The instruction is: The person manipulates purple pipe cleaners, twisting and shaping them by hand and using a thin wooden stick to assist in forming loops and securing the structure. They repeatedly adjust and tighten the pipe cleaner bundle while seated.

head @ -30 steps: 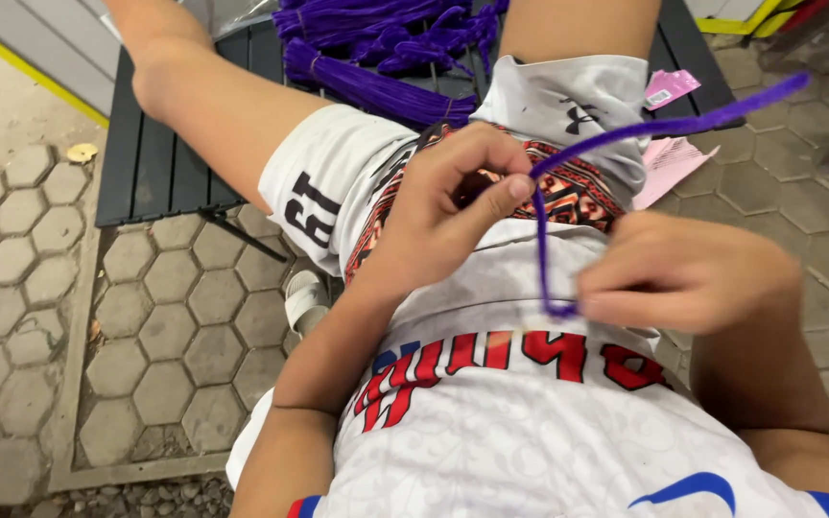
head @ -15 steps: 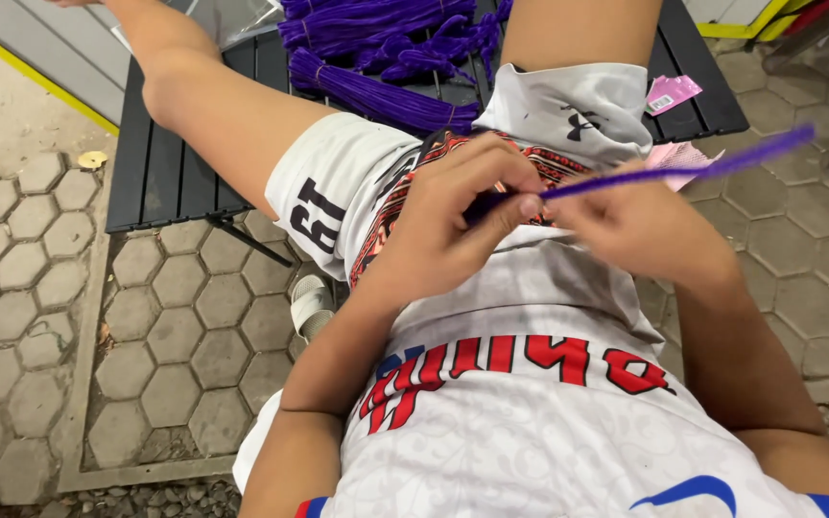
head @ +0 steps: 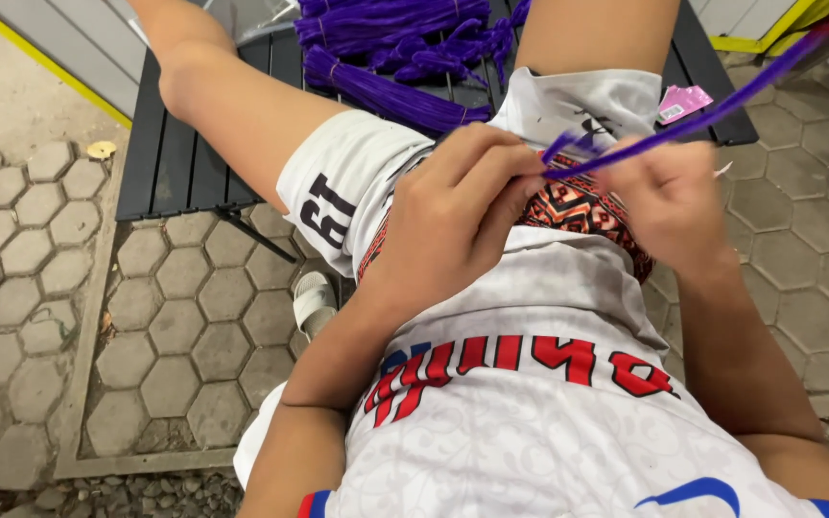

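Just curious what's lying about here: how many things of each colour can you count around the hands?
Purple: 2 – the purple stem pinched by the left hand and right hand, and the pile of purple bundles
Black: 1 – the slatted table
Pink: 1 – the tag
White: 1 – the sandal
Total: 5

Soft, even daylight here, no hard shadows and no glare on the paving stones [head: 40, 240]. The right hand [head: 669, 206] smears with motion blur, and so does the purple strand [head: 712, 110] it holds. The left hand [head: 458, 216] looks sharper. Edges possibly bow slightly, wide-lens style.
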